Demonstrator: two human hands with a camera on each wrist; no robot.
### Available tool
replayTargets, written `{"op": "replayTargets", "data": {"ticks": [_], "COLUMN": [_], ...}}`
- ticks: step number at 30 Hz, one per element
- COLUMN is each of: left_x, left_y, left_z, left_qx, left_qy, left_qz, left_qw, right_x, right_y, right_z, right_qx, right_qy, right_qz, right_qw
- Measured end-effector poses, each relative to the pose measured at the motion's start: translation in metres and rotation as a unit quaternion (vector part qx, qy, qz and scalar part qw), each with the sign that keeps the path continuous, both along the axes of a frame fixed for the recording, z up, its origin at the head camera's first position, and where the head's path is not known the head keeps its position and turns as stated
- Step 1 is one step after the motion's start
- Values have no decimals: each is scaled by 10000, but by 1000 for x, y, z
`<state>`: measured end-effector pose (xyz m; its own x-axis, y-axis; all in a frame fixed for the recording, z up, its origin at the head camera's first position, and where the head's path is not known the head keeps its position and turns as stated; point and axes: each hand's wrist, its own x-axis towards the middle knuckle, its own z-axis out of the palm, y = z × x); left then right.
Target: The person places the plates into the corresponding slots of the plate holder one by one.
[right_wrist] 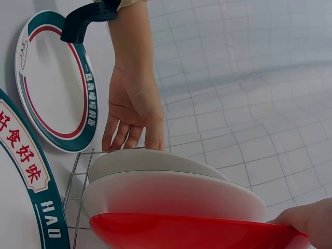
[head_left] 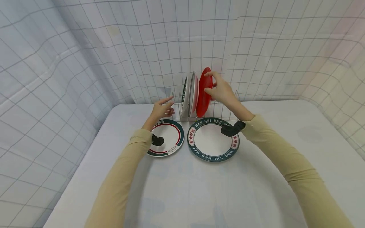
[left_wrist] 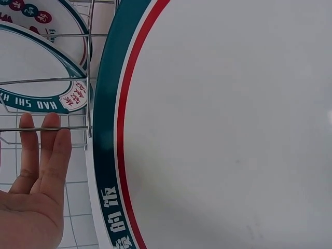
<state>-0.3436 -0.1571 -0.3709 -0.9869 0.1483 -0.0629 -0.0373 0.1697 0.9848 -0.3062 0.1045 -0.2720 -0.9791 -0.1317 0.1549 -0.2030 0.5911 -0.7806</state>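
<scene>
While the right hand point(head_left: 221, 91) grips the rim of a red plate point(head_left: 203, 95) between thumb and fingers, the left hand point(head_left: 162, 110) is held open, its fingers nearly straight. The red plate stands on edge just to the left of the right hand, above a wire rack point(left_wrist: 88, 57); whether its lower edge rests on the wires is hard to tell. The left hand is at the rack's left end, its fingertips at a wire.

Between the two hands, two more plates stand on edge in the rack. Nearer the left hand is a white plate with a green lettered rim point(head_left: 184, 98); beside it, nearer the right hand, is a second white plate point(head_left: 194, 95), close to the red one.

Below the left hand and partly hidden by that wrist, a plate with a green and red rim point(head_left: 172, 136) lies flat on the tabletop point(head_left: 199, 190). Below the right hand lies an oval plate point(head_left: 211, 142), its green rim printed with HAO SHI HAO WEI and red characters. A dark strap point(head_left: 233, 128) is at the right wrist, next to a pale yellow sleeve point(head_left: 273, 145). Behind both hands hangs a white cloth with a grid pattern point(head_left: 142, 31).
</scene>
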Motion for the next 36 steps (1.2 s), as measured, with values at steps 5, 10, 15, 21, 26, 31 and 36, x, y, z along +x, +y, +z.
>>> {"op": "replayTargets", "data": {"ticks": [5, 10, 15, 21, 26, 31, 36], "left_x": [-7, -5, 5, 13, 13, 8, -1], "left_y": [-1, 0, 2, 3, 3, 1, -2], "left_z": [-10, -7, 6, 14, 14, 8, -3], "left_qx": [-71, -85, 32, 25, 21, 24, -54], "left_qy": [167, 133, -59, -57, -27, -25, 73], "left_qz": [48, 63, 37, -18, -1, 38, 80], "left_qw": [9998, 9999, 10000, 10000, 10000, 10000, 9999], "right_x": [-1, -3, -5, -9, -12, -14, -13], "right_y": [-2, -6, -9, -11, -13, -14, -14], "right_z": [-3, -6, -12, -16, -19, -23, -24], "right_qx": [-70, -60, -10, -22, -51, -134, -218], "right_qy": [42, 94, 92, 51, 124, 101, 29], "right_qz": [-17, -27, 14, 25, 13, 56, 101], "right_qw": [10000, 9999, 10000, 10000, 9999, 9998, 9997]}}
